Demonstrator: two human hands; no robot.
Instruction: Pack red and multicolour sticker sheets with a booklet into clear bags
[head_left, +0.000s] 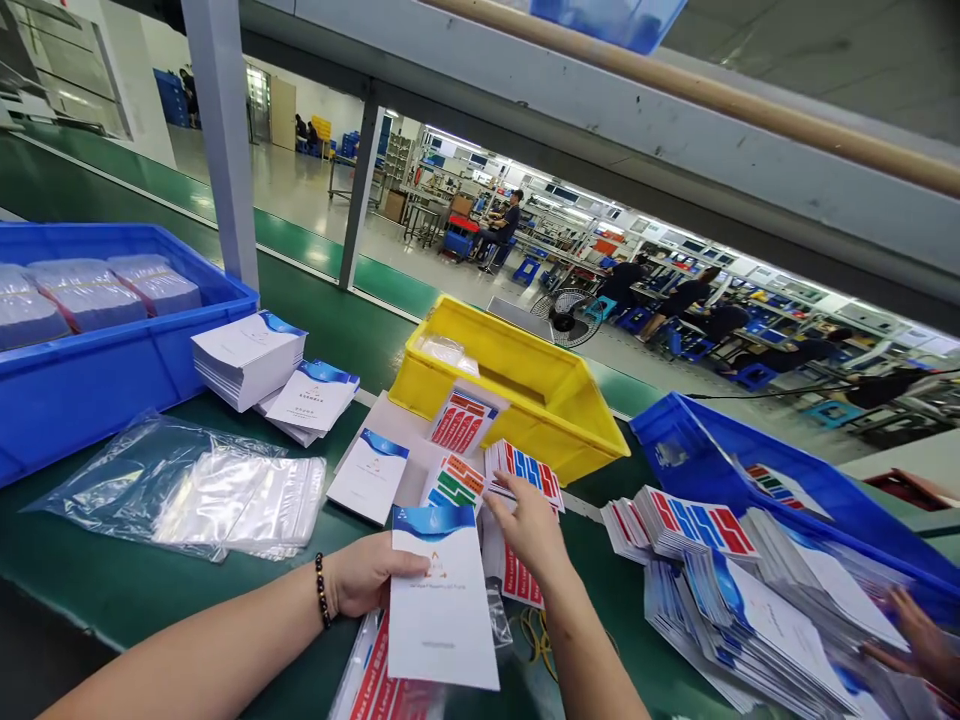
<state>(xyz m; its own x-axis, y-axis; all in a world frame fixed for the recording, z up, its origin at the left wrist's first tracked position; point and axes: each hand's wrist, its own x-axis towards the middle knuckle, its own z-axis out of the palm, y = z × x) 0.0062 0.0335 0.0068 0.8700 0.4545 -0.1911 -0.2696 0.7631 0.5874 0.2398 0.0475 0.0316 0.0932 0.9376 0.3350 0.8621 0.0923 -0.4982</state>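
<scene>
My left hand [371,572], with a beaded bracelet at its wrist, is closed on a white booklet [442,630] with a blue top edge, the thumb lying across its cover. My right hand [531,522] has its fingers apart over the sticker sheets [529,472] with red and blue shapes; whether it grips one is hard to tell. Beside it lies a sheet with green and orange shapes [454,484]. Another booklet [369,475] lies to the left. Below my left hand is a clear bag with a red printed sheet [375,690].
A yellow bin [517,400] stands behind the sheets. Clear bags [240,500] and booklet stacks [251,355] lie left, by a blue bin [97,385]. At right are piled booklets [780,630], another blue bin [787,480] and another person's hand [911,635].
</scene>
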